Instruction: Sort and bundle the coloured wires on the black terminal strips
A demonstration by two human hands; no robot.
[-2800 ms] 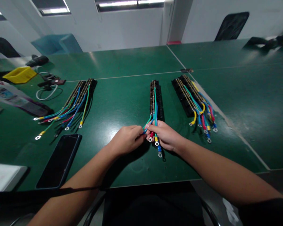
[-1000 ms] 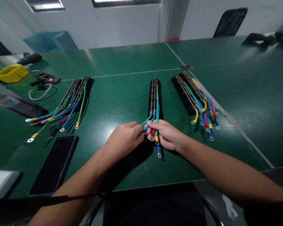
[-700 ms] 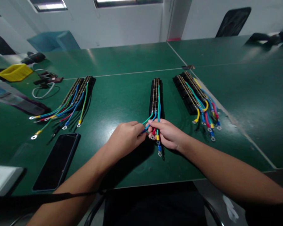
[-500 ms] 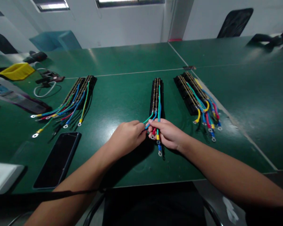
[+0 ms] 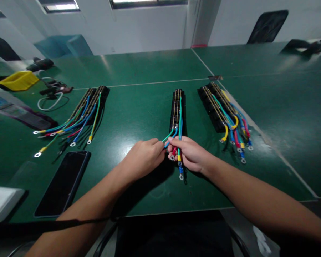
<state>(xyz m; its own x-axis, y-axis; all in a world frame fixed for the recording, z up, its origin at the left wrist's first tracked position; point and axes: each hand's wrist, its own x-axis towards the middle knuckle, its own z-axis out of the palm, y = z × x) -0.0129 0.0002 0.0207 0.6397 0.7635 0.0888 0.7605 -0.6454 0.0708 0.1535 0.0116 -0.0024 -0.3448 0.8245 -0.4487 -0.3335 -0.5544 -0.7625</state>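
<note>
A black terminal block [image 5: 177,107] with brass-coloured strips lies in front of me, its green, blue and red wires running toward my hands. My left hand [image 5: 149,157] is closed round the ends of a green wire [image 5: 168,135] and perhaps a blue one; its fingers hide them. Thumb against fingers, my right hand [image 5: 189,153] pinches a blue wire [image 5: 171,140]. Past its fingers hang a red-sleeved ring lug [image 5: 173,154], a yellow-sleeved one [image 5: 179,157] and a blue-sleeved one [image 5: 181,173].
Wired terminal blocks lie at the right [image 5: 216,107] and more at the left [image 5: 93,100], ring lugs facing me. A phone [image 5: 62,184] rests at the front left. Behind it are a plastic bag [image 5: 16,107], a yellow bin [image 5: 19,81] and a white cable [image 5: 50,107].
Both hands keep their hold on the wires, almost still. The view has shifted very slightly.
</note>
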